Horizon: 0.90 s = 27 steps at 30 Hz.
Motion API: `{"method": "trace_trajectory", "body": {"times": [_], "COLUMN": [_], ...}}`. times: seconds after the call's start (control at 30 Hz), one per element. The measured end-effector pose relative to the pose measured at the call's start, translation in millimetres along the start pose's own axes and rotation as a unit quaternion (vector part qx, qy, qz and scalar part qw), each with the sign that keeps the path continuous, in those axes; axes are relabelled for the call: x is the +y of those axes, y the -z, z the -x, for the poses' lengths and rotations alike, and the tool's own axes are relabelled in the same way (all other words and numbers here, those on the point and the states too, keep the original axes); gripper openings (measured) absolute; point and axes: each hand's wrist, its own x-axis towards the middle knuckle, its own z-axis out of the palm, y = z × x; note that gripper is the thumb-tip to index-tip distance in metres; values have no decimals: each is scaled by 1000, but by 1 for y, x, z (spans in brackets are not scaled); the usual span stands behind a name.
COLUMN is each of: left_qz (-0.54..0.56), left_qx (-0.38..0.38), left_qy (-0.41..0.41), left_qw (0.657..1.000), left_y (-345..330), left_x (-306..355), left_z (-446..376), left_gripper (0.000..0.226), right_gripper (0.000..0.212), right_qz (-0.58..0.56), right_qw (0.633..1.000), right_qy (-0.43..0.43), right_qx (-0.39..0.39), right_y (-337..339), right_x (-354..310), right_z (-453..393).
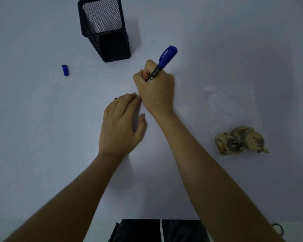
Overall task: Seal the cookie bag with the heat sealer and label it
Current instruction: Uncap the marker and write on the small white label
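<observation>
My right hand (156,89) grips a blue marker (162,62) with its tip down on the white table, blue end pointing up and away. My left hand (121,126) lies flat beside it, fingertips pressing a small white label (137,93) that is mostly hidden under both hands. A clear plastic cookie bag (234,119) lies to the right, apart from my hands, with several chocolate chip cookies (240,140) bunched at its near end. No heat sealer is in view.
A black mesh pen holder (103,28) stands at the back, left of centre. The marker's blue cap (65,70) lies on the table to the left. The table's near edge (59,222) runs along the bottom, with dark clothing below it.
</observation>
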Motion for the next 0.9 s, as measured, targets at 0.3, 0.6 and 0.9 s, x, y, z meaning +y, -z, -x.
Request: {"method": "trace_trajectory", "body": {"times": [0.3, 0.6, 0.9], "left_qz": [-8, -6, -8], "left_qx": [-1, -7, 6], "left_qy": [2, 3, -1], "left_qw": [1000, 1000, 1000], "left_y": [0, 0, -1], "left_x": [0, -1, 0], "left_z": [0, 0, 1], "left_gripper": [47, 47, 46], "right_gripper": [30, 31, 29], "right_qz": [47, 26, 42], "right_qw": [998, 999, 998], "right_qy": [11, 17, 14], "right_qx": [45, 19, 35], "right_y": [-1, -2, -3], "right_x": [3, 4, 5], "right_z": [2, 1, 2]}}
